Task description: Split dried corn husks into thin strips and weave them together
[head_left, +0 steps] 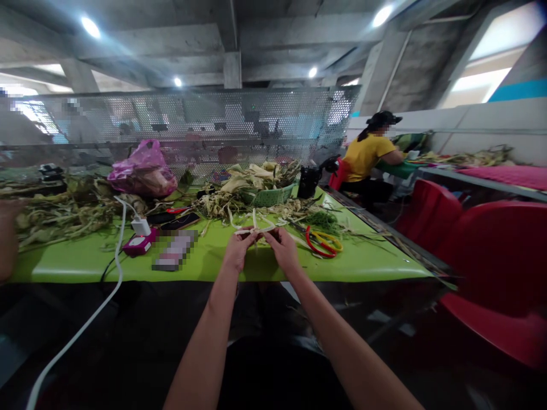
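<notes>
Pale strips of dried husk or leaf (255,221) cross one another between my two hands, just above the front of the green table. My left hand (237,249) pinches the strips from the left, thumb and fingers together. From the other side my right hand (282,246) pinches them too, its fingertips close to the left ones. Some strip ends stick up and outward past the fingers. Scissors with red and yellow handles (323,242) lie to the right of my right hand. Behind the strips stands a green basket (269,196) heaped with dried leaves.
A pink plastic bag (143,171), a magenta power block (139,243) with a white cable and a blurred phone-like slab (175,250) are on the left. Dried plant matter (72,213) covers the table's back. Red chairs (499,267) and a person in yellow (368,154) are right.
</notes>
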Action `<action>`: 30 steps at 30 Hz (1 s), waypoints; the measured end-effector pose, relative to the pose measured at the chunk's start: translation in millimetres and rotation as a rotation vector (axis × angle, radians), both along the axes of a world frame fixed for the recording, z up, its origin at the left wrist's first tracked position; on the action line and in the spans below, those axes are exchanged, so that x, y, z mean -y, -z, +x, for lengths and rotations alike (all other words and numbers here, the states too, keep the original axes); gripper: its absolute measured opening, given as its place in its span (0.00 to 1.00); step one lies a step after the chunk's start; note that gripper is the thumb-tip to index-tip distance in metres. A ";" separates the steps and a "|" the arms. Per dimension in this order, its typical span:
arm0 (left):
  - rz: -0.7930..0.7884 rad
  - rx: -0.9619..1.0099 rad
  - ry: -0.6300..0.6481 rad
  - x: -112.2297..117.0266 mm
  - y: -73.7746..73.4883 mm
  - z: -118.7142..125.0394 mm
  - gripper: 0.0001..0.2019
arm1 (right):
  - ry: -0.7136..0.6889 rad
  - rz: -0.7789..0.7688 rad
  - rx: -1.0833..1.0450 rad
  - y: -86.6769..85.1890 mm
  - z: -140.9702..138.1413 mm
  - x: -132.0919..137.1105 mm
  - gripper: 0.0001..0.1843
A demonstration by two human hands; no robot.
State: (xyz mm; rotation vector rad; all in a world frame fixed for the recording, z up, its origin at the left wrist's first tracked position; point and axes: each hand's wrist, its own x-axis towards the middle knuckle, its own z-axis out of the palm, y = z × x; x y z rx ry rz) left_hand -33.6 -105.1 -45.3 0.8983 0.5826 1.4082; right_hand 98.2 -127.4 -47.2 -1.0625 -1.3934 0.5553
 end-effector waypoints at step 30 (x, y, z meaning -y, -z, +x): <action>0.152 -0.492 0.217 10.1 0.2 5.1 0.15 | -0.064 -0.033 -0.360 1.2 8.3 -1.6 0.11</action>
